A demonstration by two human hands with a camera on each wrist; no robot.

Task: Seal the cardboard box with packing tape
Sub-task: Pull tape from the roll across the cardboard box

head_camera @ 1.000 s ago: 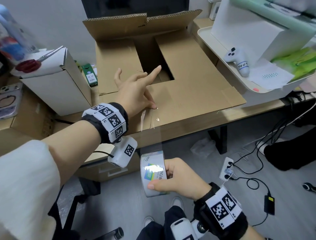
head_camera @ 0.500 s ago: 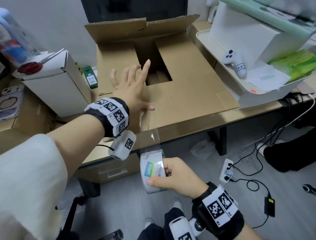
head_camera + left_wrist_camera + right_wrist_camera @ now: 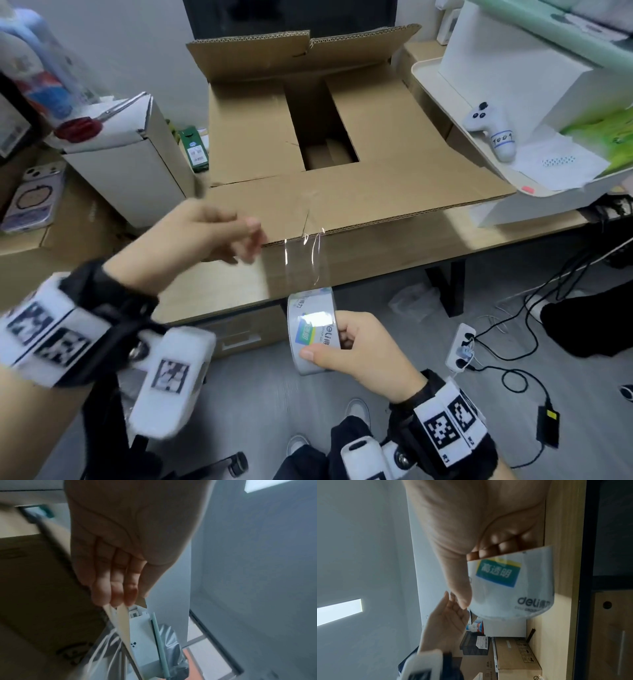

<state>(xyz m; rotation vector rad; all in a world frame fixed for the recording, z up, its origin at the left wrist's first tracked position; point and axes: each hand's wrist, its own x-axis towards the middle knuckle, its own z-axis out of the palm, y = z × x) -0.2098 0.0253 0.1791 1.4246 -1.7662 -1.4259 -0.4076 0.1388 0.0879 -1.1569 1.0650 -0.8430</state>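
Note:
A brown cardboard box [image 3: 359, 198] stands on the desk, its near flap folded down, its far flap upright and a gap left open in the middle. A strip of clear tape [image 3: 303, 260] runs from the near flap's front edge down to the tape roll [image 3: 308, 329]. My right hand [image 3: 325, 346] grips that roll [image 3: 510, 585] below the desk edge, thumb on its outer face. My left hand [image 3: 222, 233] is blurred beside the box's front left edge, left of the strip. Its fingers [image 3: 116, 588] are loose and hold nothing.
A white box with red-handled scissors [image 3: 78, 128] on top stands left of the cardboard box. To the right, a white tray [image 3: 431, 78] holds a game controller [image 3: 489, 133] and papers. A power strip [image 3: 460, 346] and cables lie on the floor.
My left hand has drawn back from the top of the near flap to the box's front left edge. The right hand still holds the roll low, with the tape stretched.

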